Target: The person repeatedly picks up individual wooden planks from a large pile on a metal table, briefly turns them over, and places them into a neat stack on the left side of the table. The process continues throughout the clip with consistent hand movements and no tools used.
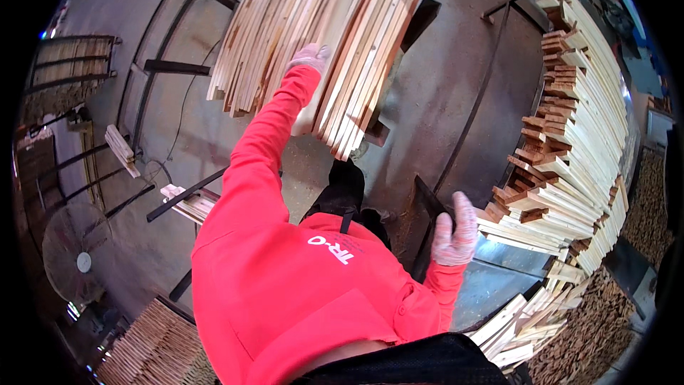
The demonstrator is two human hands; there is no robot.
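At the left edge of the frame, a round caged fan [84, 262] stands below a small bundle of pale boards [122, 150], and a broad stack of wooden strips [151, 346] fills the lower left corner. Black metal frames [174, 68] cross the upper left. At upper centre is a long row of pale wooden boards [274, 36], packed side by side on edge, with a few reddish-brown ones toward its right end. The left hand [308, 57], in a thin whitish glove, reaches into the middle of this row and touches a taller board [340, 18] that stands above its neighbours; whether the fingers are closed on it cannot be told. The hands are well apart: the right hand [456, 235], gloved alike, is empty at lower right of centre, fingers extended and thumb spread, near the ends of a tall, curving stack of boards [591, 128] along the right side. Below it show a bluish bench [509, 255], loose offcuts [524, 324] and a heap of small brown wood pieces [588, 331].
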